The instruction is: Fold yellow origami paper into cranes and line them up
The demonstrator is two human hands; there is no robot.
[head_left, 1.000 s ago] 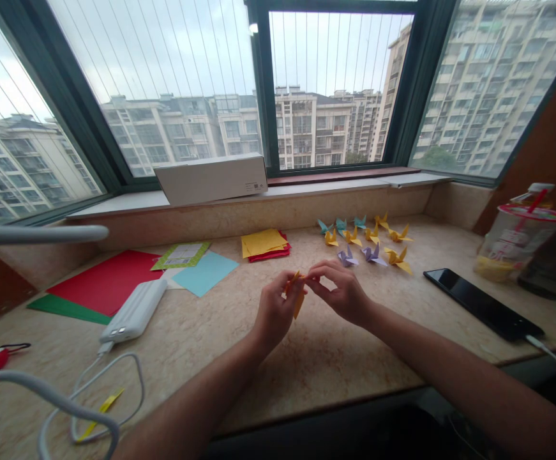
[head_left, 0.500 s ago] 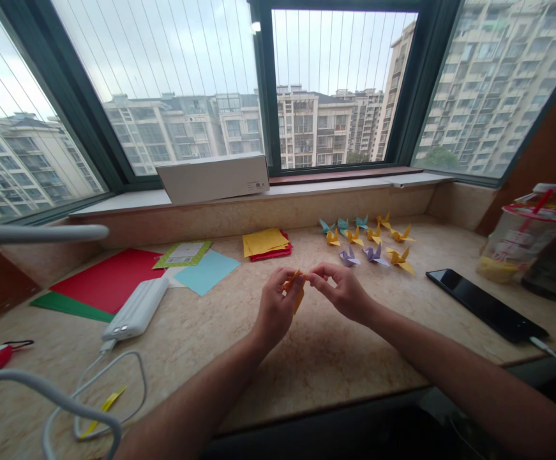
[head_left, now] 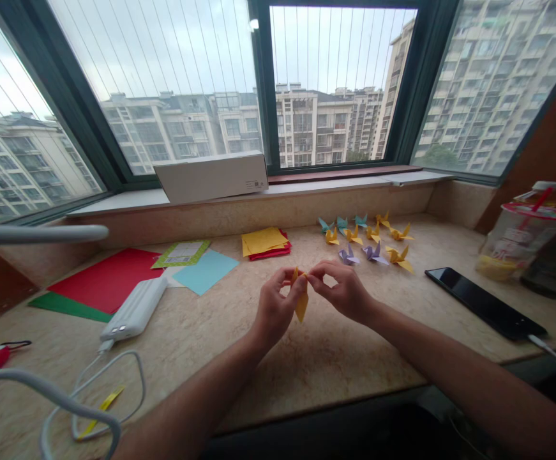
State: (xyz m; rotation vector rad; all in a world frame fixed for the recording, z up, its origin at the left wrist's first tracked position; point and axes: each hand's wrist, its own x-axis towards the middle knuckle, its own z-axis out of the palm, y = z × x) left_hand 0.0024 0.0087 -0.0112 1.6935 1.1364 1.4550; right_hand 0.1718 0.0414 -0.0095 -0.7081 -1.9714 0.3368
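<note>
Both hands hold one small folded piece of orange paper (head_left: 301, 305) above the middle of the stone counter (head_left: 335, 358). My left hand (head_left: 276, 308) pinches it from the left, with its lower point hanging down past the fingers. My right hand (head_left: 341, 291) pinches its top tip between thumb and forefinger. Beyond the hands lies a cluster of several finished paper cranes (head_left: 368, 238) in yellow, teal and purple. A stack of yellow and red paper squares (head_left: 264, 243) lies just behind the hands to the left.
Red (head_left: 108, 278), green and blue paper sheets (head_left: 205, 270) lie at the left. A white power bank (head_left: 135, 309) with a looping cable sits front left. A black phone (head_left: 484, 301) on a cable lies at the right, a plastic jar (head_left: 517, 237) behind it. A white box (head_left: 211, 176) rests on the sill.
The orange paper has turned in my fingers and now hangs point down. Both hands stayed in about the same place, with a slightly changed pinch.
</note>
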